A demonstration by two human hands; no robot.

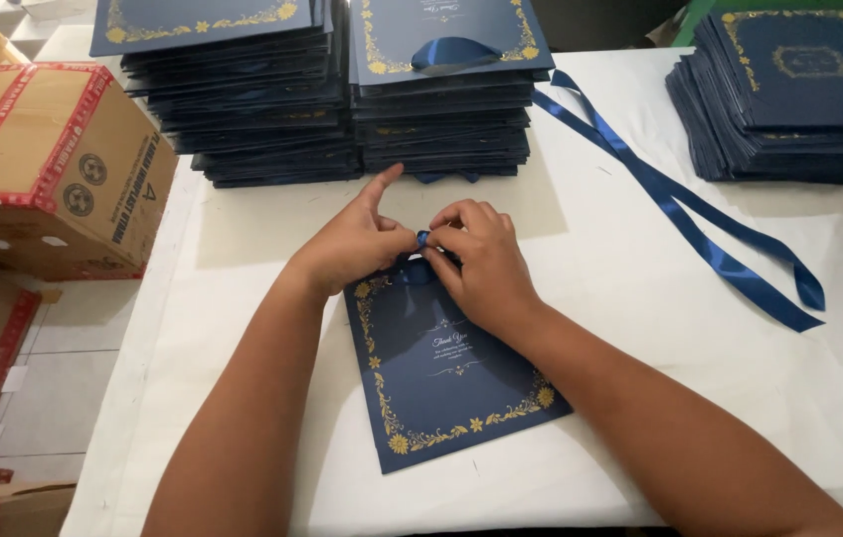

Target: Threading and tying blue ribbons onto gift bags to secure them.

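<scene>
A white-covered table (pixel 640 438) is set up as the work surface, lit evenly from above with soft shadows. Pale floor tiles (pixel 54 398) can be seen along the left side, where cardboard boxes (pixel 44 164) taped in red are stacked. A green strip (pixel 789 8) is glimpsed beyond the far edge.

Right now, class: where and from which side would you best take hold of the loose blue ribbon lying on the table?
Probably at its folded near end, from the right side. The ribbon lies flat on the white table, clear of the card stacks there, and the fold lifts slightly, so fingers could pinch it without disturbing the stack behind.
</scene>
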